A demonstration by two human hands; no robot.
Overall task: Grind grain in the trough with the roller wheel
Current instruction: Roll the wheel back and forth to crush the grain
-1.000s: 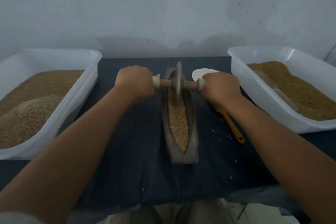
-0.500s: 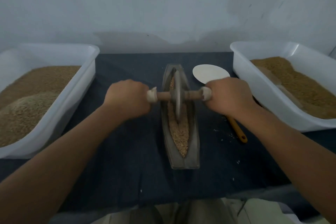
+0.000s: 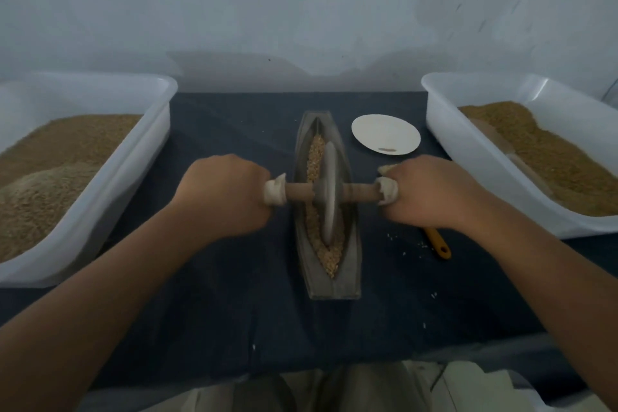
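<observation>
Frame centre: left hand (image 3: 224, 194), right hand (image 3: 431, 192), fingers wrapped tight round axle ends (image 3: 299, 192) of roller wheel (image 3: 329, 191) (likely heavy, rigid), grain (image 3: 329, 261) in trough (image 3: 347, 278).

two bare forearms (image 3: 117, 294), pale beige trousers (image 3: 351, 388) at the lower edge

Both bare forearms enter from the lower corners of the frame and converge toward the centre. The left forearm runs from the lower left up to the left hand (image 3: 224, 195), left of centre. The right forearm runs from the lower right up to the right hand (image 3: 432, 191), right of centre. Each hand forms a fist, back toward the camera, gripping 1 end of the axle of the roller wheel (image 3: 329, 184). The 2 hands sit level with each other, wrists straight.
</observation>
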